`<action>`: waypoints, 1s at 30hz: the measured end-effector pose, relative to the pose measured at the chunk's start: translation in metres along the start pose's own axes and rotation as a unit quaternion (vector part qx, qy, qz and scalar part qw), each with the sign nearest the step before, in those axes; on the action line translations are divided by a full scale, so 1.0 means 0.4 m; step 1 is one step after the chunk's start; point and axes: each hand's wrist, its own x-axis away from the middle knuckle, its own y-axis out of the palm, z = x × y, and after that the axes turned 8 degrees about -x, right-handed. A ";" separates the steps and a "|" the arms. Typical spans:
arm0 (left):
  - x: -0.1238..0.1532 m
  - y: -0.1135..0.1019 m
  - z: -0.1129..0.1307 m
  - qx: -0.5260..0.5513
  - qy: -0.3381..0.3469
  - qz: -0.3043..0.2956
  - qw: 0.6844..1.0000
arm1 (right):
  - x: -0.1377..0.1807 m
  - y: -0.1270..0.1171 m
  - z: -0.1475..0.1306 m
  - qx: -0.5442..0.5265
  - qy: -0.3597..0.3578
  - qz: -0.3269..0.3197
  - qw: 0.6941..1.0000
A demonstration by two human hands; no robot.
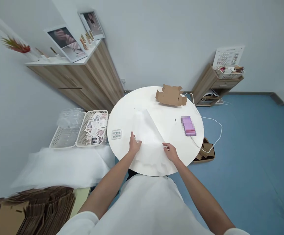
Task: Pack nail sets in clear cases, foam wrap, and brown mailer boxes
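Observation:
A thin, translucent white packing sheet (146,130) lies over the middle of the round table, with a fold running diagonally down its right side. My left hand (134,145) rests at the sheet's left edge, thumb and forefinger apart. At the right, my right hand (171,152) pinches the sheet's edge between thumb and fingers. A small clear tray with several small round pieces (116,134) sits left of my left hand. Beyond the sheet stands an unfolded brown cardboard box (171,95). To the right lies a purple phone-like device, its screen blurred (188,125), with a white cable attached.
The round white table (193,148) has white baskets (79,137) at its left, one holding printed cards. Below them are a pile of white sheets (65,164) and stacked flat cardboard (46,210). A cardboard box (207,151) stands on the floor, right. Wooden cabinets (102,71) stand behind.

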 end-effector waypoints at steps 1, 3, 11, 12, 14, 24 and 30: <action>-0.003 0.011 0.002 -0.014 0.002 -0.003 1.000 | 0.004 -0.005 0.010 0.026 0.006 -0.012 1.000; -0.005 0.029 0.001 -0.038 0.007 -0.007 0.999 | 0.009 -0.011 0.023 0.087 0.010 -0.034 0.996; 0.001 0.063 -0.007 -0.052 0.030 -0.013 0.998 | -0.003 -0.013 0.044 0.271 -0.027 -0.079 0.959; 0.005 0.061 -0.005 -0.054 0.038 -0.006 0.998 | -0.003 -0.014 0.047 0.280 -0.040 -0.076 0.956; 0.019 0.054 0.001 -0.082 0.061 0.018 0.995 | -0.001 -0.018 0.053 0.291 -0.073 -0.050 0.953; 0.141 0.044 -0.009 -0.240 0.226 -0.107 0.938 | 0.009 -0.025 0.061 0.336 -0.191 -0.081 0.919; 0.120 0.040 -0.025 -0.287 0.231 -0.135 0.920 | -0.007 -0.015 0.065 0.333 -0.171 -0.084 0.923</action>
